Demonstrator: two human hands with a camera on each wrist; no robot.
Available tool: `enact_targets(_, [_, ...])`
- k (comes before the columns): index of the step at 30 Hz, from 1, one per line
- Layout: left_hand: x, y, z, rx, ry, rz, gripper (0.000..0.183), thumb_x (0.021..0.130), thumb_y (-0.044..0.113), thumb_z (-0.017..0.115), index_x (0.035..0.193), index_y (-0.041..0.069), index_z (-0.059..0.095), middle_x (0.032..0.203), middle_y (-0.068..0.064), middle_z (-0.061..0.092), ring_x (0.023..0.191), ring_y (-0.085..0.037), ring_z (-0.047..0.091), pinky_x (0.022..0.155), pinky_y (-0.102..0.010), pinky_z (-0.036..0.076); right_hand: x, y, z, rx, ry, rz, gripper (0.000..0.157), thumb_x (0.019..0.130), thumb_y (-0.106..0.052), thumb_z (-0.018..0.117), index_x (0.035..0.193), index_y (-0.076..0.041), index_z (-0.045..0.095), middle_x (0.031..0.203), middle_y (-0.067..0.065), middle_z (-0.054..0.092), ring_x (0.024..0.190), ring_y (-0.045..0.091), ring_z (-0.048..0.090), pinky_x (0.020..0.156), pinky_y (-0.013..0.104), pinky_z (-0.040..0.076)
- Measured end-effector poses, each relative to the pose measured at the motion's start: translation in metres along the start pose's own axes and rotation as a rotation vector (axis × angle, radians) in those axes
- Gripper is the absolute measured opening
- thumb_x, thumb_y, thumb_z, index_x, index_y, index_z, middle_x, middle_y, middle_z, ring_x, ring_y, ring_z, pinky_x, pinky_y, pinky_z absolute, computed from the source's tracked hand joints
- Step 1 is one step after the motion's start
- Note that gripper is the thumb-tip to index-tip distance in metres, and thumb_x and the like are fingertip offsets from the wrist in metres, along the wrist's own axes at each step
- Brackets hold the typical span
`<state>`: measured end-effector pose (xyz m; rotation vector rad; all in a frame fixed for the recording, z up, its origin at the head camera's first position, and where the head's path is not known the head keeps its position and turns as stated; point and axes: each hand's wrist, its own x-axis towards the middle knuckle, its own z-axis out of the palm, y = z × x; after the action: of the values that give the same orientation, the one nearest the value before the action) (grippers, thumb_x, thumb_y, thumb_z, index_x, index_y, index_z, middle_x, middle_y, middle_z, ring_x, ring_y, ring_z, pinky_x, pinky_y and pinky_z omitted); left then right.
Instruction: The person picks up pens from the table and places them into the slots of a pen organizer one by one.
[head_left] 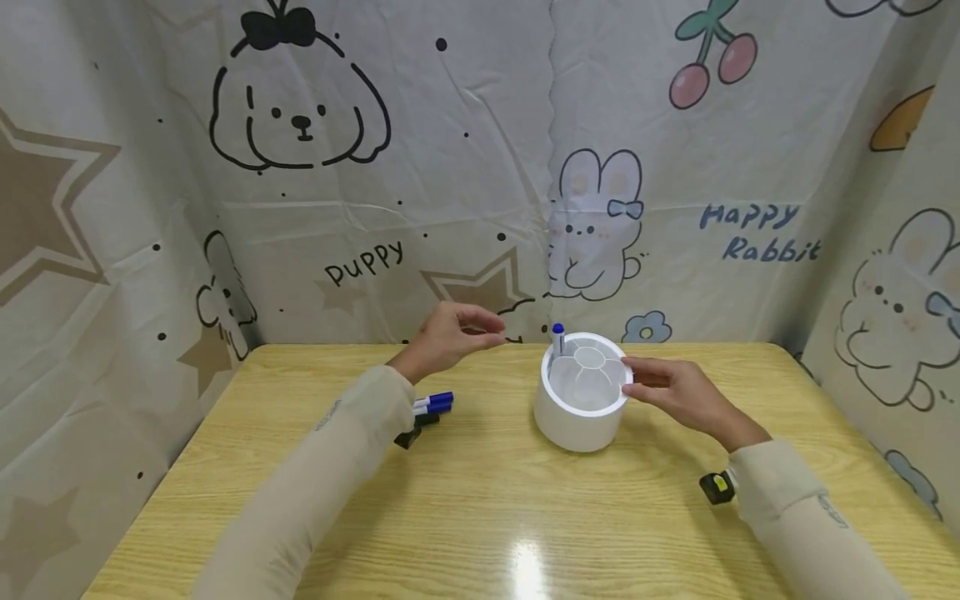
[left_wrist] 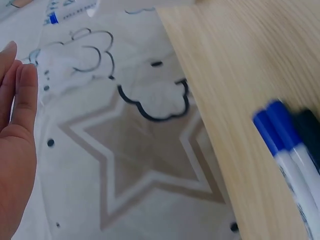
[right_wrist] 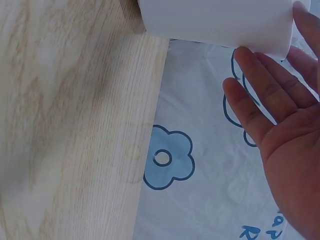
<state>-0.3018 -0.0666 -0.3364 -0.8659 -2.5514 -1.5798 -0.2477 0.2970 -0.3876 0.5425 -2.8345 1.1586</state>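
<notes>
A white round pen holder (head_left: 576, 429) with clear petal-shaped dividers stands on the table. One blue-capped marker (head_left: 558, 340) is upright in its back left compartment; the left wrist view catches part of that marker's blue end (left_wrist: 54, 18). Left of the holder, my left hand (head_left: 453, 333) hovers above the table with nothing in its fingers. My right hand (head_left: 686, 396) touches the holder's right side near the rim, fingers fairly straight. From the right wrist, the right hand (right_wrist: 295, 130) appears beside the holder's white wall (right_wrist: 215, 22).
Beneath the left forearm lie blue-capped markers (head_left: 435, 403) and a black-capped one (head_left: 427, 419), partly hidden by the sleeve. Small black devices (head_left: 717, 487) are worn at the wrists. A printed cloth (head_left: 465, 167) hangs behind the wooden table (head_left: 465, 508) and at both sides.
</notes>
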Motion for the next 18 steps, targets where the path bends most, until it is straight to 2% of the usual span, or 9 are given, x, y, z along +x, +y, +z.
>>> enact_targets(5, [-0.013,-0.014,-0.014,-0.038,-0.01,-0.049,0.02,0.089,0.008,0.077,0.107,0.0,0.074,0.103,-0.008,0.072,0.096,-0.023,0.069,0.085,-0.03,0.057,-0.002,0.001,-0.001,0.008,0.017,-0.024,0.046,0.095,-0.02,0.072,0.132,0.004,0.06,0.126,0.023,0.064,0.11,0.038,0.066,0.088,0.042,0.057])
enact_targets(8, [-0.021,-0.022,-0.022,-0.042,-0.01,-0.069,0.02,0.089,0.009,0.076,0.107,0.0,0.074,0.103,-0.008,0.072,0.096,-0.023,0.069,0.085,-0.031,0.058,-0.001,0.001,-0.001,0.002,0.013,-0.023,0.051,0.095,-0.021,0.071,0.138,0.001,0.056,0.126,0.022,0.064,0.112,0.039,0.064,0.089,0.043,0.056])
enact_targets(14, [-0.043,-0.037,-0.036,-0.024,-0.014,-0.104,0.02,0.09,0.012,0.076,0.109,0.004,0.075,0.107,-0.01,0.072,0.097,-0.022,0.069,0.085,-0.033,0.058,0.0,-0.003,-0.001,0.003,-0.064,-0.026,0.061,0.099,-0.025,0.066,0.151,-0.003,0.042,0.147,0.025,0.047,0.123,0.044,0.056,0.091,0.046,0.055])
enact_targets(18, [-0.058,-0.047,-0.043,-0.033,-0.024,-0.137,0.023,0.09,0.011,0.076,0.111,0.002,0.074,0.11,-0.015,0.071,0.096,-0.023,0.07,0.085,-0.034,0.058,0.001,-0.005,0.0,0.017,-0.118,-0.027,0.064,0.101,-0.025,0.063,0.153,-0.001,0.036,0.152,0.027,0.039,0.127,0.046,0.052,0.095,0.05,0.052])
